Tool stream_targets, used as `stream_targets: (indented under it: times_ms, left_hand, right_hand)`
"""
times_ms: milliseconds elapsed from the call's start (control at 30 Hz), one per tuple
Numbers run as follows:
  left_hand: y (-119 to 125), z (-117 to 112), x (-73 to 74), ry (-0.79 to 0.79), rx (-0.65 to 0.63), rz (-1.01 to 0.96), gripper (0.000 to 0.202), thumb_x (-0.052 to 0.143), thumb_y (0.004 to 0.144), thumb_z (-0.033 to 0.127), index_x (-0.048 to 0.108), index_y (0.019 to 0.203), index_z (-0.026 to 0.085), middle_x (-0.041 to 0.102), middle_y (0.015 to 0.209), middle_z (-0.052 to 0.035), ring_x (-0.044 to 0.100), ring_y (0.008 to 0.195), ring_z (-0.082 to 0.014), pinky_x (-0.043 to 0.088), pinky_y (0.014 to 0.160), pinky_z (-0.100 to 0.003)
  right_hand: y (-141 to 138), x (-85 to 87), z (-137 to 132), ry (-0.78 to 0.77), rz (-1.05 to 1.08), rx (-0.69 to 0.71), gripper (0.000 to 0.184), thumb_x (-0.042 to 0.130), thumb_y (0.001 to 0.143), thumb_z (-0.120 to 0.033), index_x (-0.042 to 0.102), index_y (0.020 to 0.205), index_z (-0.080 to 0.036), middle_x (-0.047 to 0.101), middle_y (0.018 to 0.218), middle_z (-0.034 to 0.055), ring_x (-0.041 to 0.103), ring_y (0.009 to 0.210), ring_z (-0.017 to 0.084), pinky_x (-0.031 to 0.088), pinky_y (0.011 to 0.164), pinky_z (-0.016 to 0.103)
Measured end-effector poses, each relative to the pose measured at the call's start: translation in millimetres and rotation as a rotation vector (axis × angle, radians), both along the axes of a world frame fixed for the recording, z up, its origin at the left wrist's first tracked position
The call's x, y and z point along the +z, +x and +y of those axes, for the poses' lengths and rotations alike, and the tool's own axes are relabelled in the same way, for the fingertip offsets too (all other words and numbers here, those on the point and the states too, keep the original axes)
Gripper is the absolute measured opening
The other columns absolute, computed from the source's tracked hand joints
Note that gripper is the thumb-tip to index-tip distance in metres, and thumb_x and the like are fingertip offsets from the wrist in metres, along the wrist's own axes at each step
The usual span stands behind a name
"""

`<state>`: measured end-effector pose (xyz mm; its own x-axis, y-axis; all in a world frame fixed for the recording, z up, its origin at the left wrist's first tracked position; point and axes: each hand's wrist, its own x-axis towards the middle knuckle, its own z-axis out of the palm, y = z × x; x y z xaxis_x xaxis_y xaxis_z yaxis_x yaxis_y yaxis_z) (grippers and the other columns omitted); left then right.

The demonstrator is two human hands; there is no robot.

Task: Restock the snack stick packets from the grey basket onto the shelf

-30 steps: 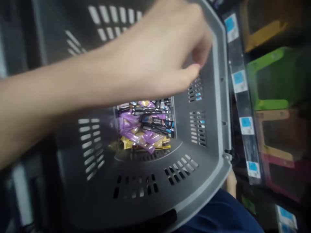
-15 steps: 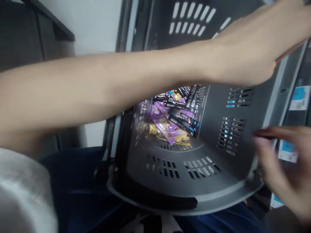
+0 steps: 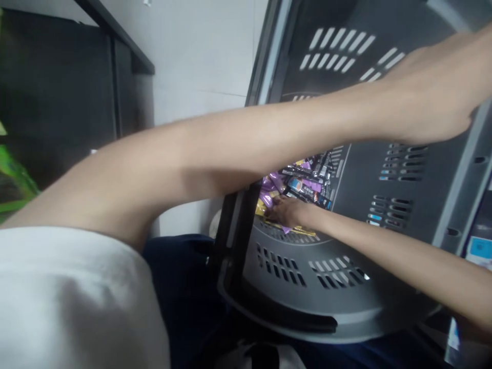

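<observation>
A grey plastic basket point(image 3: 346, 287) with slotted walls lies tilted toward me against my lap. At its bottom sits a pile of purple, black and yellow sachets point(image 3: 307, 179). My right hand point(image 3: 286, 211) reaches deep into the basket and rests on the pile, its fingers curled down among the sachets. My left arm crosses the whole view. My left hand point(image 3: 434, 97) is at the basket's upper right rim, and its fingers run out of the frame.
A dark shelf frame point(image 3: 115, 77) stands against a white wall point(image 3: 200, 61) at the left. Something green point(image 3: 11, 174) shows at the left edge. Blue shelf labels point(image 3: 480, 248) sit at the right. My white sleeve point(image 3: 69, 297) fills the lower left.
My right hand has come in from the right and gone down into the basket onto the sachets. My left hand has slid to the right rim as the view swung left.
</observation>
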<state>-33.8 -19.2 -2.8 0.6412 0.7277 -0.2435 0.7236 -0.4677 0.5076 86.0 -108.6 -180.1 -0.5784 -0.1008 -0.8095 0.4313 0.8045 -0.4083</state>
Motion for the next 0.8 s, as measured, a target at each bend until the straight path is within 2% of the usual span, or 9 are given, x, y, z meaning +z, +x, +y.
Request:
stream_targets:
  times_ms: [67,100,167,233,300,400,567,667,800]
  left_hand:
    - [0,1,-1.9,0.335,0.346,-0.068,0.091,-0.002,0.056,0.02,0.045,0.13,-0.004,0.037,0.14,-0.0086,0.004,0.159,-0.0262,0.043,0.07,-0.03]
    - [0,2,-3.0,0.397,0.397,-0.066,0.093,0.0,0.055,0.02,0.042,0.135,-0.001,0.038,0.141,-0.0069,0.007,0.159,-0.0223,0.044,0.075,-0.032]
    - [0,3,-5.0,0.374,0.378,-0.027,0.095,0.0,0.054,0.02,0.039,0.139,0.001,0.039,0.143,-0.0059,0.008,0.16,-0.0205,0.044,0.085,-0.037]
    - [0,4,-7.0,0.374,0.372,-0.026,0.093,0.001,0.055,0.02,0.041,0.137,0.001,0.04,0.143,-0.0047,0.006,0.16,-0.0194,0.041,0.095,-0.042]
    - [-1,6,-9.1,0.37,0.373,-0.06,0.091,0.004,0.056,0.02,0.045,0.135,0.001,0.042,0.139,-0.0024,0.014,0.159,-0.0179,0.035,0.101,-0.042]
    - [-1,7,-11.9,0.348,0.4,-0.137,0.084,0.009,0.06,0.02,0.049,0.131,0.001,0.044,0.133,-0.0014,0.038,0.146,-0.0169,0.032,0.102,-0.039]
    - [2,8,-17.3,0.356,0.495,-0.204,0.046,0.028,0.078,0.011,0.059,0.111,0.004,0.054,0.116,-0.0073,0.053,0.137,-0.0258,0.037,0.104,-0.042]
    - [4,11,-21.7,0.372,0.52,-0.245,0.033,0.033,0.082,0.002,0.06,0.1,0.007,0.056,0.108,-0.0111,0.06,0.128,-0.027,0.04,0.097,-0.043]
    - [1,16,-21.6,0.377,0.543,-0.223,0.043,0.03,0.078,0.003,0.058,0.111,0.002,0.056,0.115,-0.0082,0.055,0.135,-0.0237,0.038,0.103,-0.04]
  right_hand:
    - [-2,-3.0,3,0.025,0.02,-0.029,0.017,0.073,0.084,-0.006,0.081,0.097,-0.014,0.077,0.12,0.0163,0.067,0.125,0.031,0.051,0.107,0.036]
    - [-2,-2.9,6,0.034,0.027,-0.048,0.016,0.073,0.086,-0.009,0.081,0.1,-0.011,0.075,0.123,0.0195,0.069,0.121,0.032,0.053,0.102,0.034]
    - [0,-0.7,14,0.033,0.034,-0.086,0.018,0.071,0.086,-0.008,0.08,0.101,-0.007,0.076,0.119,0.0204,0.073,0.108,0.029,0.054,0.09,0.029]
    - [3,1.7,22,0.01,0.035,-0.125,0.021,0.068,0.083,-0.003,0.08,0.099,-0.008,0.08,0.107,0.0146,0.075,0.097,0.024,0.053,0.081,0.024]
    - [8,1.6,25,0.003,0.039,-0.155,0.021,0.069,0.081,-0.002,0.08,0.098,-0.009,0.08,0.1,0.0119,0.075,0.092,0.023,0.051,0.076,0.024]
    - [15,-5.7,17,0.056,0.075,-0.19,0.03,0.077,0.082,-0.014,0.075,0.11,-0.005,0.077,0.108,0.0185,0.074,0.095,0.028,0.052,0.076,0.028]
    - [12,-16.4,-5,0.114,0.101,-0.27,0.066,0.083,0.08,-0.017,0.055,0.137,0.001,0.07,0.122,0.0262,0.072,0.105,0.032,0.054,0.084,0.032]
    - [4,2.0,0,0.073,0.064,-0.339,0.065,0.083,0.078,-0.016,0.056,0.135,-0.001,0.073,0.11,0.0189,0.072,0.092,0.027,0.053,0.075,0.03]
    - [3,56.8,44,-0.029,0.007,-0.224,0.016,0.078,0.079,-0.011,0.073,0.094,-0.01,0.068,0.073,0.0023,0.058,0.063,0.015,0.041,0.058,0.027]
